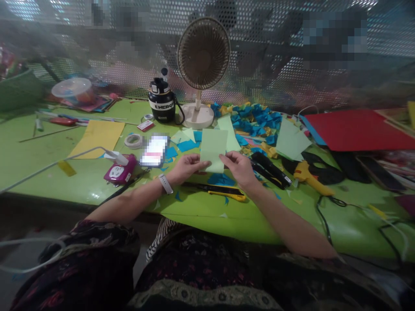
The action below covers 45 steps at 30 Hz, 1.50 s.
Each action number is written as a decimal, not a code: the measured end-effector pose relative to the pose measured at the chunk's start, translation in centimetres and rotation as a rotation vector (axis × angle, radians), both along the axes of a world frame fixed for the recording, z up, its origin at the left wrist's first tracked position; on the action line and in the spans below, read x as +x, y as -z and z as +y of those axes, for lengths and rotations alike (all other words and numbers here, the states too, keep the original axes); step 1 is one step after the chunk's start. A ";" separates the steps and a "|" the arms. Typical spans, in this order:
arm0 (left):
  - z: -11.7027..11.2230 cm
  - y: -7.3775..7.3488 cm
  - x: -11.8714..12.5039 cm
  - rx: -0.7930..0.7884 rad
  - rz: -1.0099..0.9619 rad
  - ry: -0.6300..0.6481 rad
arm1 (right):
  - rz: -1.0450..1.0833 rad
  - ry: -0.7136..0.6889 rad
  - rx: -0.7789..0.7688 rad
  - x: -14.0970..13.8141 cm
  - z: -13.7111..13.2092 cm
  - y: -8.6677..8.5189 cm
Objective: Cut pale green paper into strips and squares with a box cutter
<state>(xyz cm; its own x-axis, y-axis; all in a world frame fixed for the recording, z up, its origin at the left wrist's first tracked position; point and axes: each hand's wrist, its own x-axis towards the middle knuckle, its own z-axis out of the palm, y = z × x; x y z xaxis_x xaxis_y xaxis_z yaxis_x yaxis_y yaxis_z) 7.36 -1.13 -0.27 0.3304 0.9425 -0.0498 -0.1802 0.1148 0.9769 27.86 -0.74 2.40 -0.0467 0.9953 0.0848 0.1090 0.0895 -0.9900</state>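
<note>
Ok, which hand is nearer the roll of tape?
The left hand is nearer, lower and to the right of the roll of tape in view; the right hand is farther away on the same side, beyond the left hand.

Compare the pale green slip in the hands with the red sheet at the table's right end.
The pale green slip is pale and far smaller than the saturated red sheet. The slip is held between the left hand and right hand; the red sheet lies flat, untouched. Both look like flat, straight-edged paper or card.
</note>
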 end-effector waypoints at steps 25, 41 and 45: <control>-0.1 -0.1 0.1 -0.001 -0.005 0.017 | 0.036 -0.005 -0.007 0.0 0.3 0.6; -0.3 -0.2 0.1 -0.002 -0.002 -0.003 | 0.050 -0.038 -0.078 0.0 0.1 0.3; 0.0 0.0 0.1 0.023 -0.019 -0.019 | -0.077 -0.161 -0.161 -0.1 -0.2 0.1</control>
